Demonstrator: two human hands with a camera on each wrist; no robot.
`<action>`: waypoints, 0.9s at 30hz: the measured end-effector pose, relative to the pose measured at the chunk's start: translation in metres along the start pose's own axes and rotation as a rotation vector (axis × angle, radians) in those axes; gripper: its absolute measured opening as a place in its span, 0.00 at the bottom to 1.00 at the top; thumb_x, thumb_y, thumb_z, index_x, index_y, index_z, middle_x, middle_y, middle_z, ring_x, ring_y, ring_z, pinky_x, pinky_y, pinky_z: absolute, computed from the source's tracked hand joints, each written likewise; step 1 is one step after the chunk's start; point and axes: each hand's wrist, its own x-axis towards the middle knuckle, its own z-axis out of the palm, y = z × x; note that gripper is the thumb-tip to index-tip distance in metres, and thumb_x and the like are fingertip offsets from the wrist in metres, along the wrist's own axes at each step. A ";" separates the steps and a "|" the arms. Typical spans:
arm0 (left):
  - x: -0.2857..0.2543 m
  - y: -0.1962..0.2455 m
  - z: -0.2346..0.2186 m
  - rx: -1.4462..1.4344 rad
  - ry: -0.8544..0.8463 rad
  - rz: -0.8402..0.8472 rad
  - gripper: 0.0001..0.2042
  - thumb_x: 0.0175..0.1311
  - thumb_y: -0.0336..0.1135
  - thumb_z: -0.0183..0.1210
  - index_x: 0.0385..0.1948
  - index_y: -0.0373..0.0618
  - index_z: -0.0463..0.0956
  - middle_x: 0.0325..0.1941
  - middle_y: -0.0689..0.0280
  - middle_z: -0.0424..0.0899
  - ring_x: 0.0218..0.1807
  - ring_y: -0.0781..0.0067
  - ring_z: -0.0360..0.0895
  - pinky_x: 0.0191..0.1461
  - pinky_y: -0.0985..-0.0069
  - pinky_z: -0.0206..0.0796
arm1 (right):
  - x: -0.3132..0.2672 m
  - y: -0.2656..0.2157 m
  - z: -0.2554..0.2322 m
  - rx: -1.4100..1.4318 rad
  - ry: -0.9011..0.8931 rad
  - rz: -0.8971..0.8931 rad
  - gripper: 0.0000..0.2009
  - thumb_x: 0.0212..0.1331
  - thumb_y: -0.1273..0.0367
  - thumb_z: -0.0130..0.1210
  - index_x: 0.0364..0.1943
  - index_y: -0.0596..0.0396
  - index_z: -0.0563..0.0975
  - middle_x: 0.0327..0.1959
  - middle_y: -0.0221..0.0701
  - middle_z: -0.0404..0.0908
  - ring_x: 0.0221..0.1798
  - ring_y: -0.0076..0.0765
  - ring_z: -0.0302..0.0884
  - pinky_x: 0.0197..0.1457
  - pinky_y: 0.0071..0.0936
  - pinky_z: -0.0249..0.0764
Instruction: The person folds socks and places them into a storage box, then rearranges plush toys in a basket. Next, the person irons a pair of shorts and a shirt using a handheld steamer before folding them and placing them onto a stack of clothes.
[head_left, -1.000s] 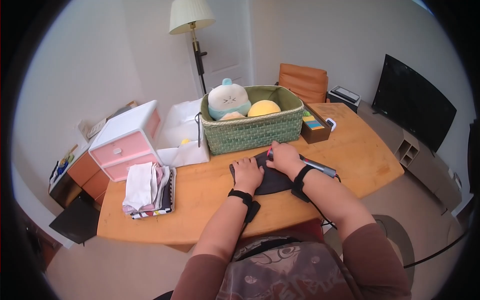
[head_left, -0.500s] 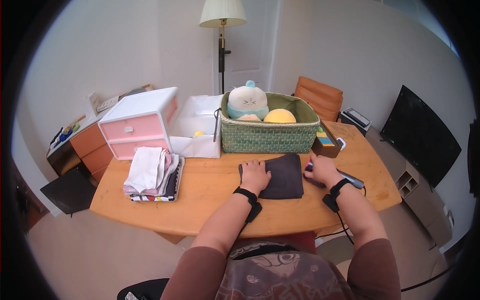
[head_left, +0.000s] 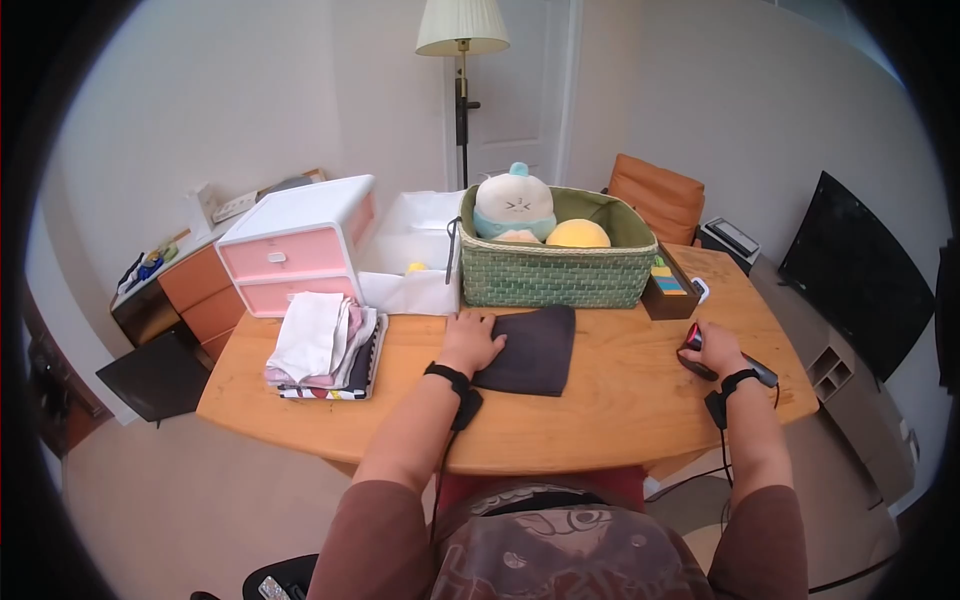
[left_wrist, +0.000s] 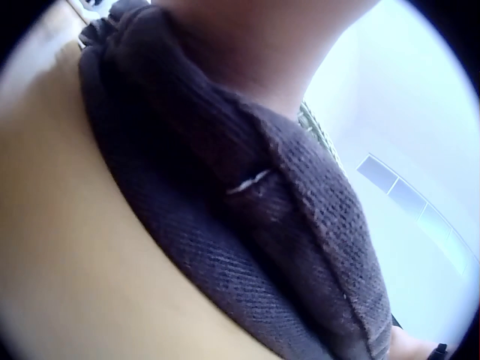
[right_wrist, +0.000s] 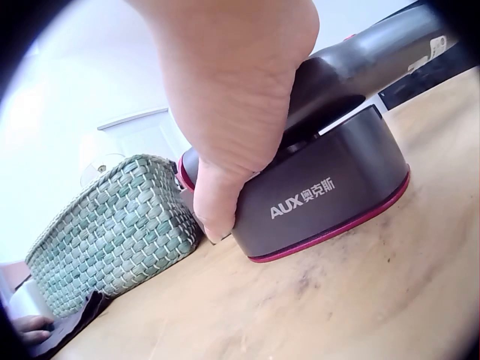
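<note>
A folded dark cloth (head_left: 537,355) lies on the wooden table. My left hand (head_left: 470,343) rests on its left edge, fingers spread. Layered folds of the cloth (left_wrist: 315,217) fill the left wrist view, with a small white mark near the middle. To the right of the cloth, my right hand (head_left: 716,350) grips a dark corded appliance (head_left: 762,374). Up close, this appliance (right_wrist: 322,202) shows "AUX" lettering and a pink rim at its base, upright at the tabletop; whether it touches the wood is unclear. Fingers of my right hand (right_wrist: 232,97) are partly hidden behind it.
Folded clothes (head_left: 318,345) are stacked at the left, before a white-and-pink drawer unit (head_left: 290,255). A white container (head_left: 405,292) and a green woven basket (head_left: 555,278) with plush toys stand at the back. A brown box (head_left: 672,305) sits right of the basket.
My right hand has moved off the cloth to the right, carrying the appliance. My left hand stays at the cloth's left edge. The head view has shifted.
</note>
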 end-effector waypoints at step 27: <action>-0.029 -0.056 0.000 0.049 0.112 -0.036 0.26 0.64 0.57 0.54 0.55 0.48 0.76 0.54 0.56 0.78 0.60 0.56 0.71 0.64 0.59 0.58 | -0.011 -0.011 0.010 0.015 0.294 0.033 0.39 0.42 0.52 0.72 0.57 0.58 0.69 0.48 0.41 0.72 0.55 0.50 0.69 0.59 0.42 0.65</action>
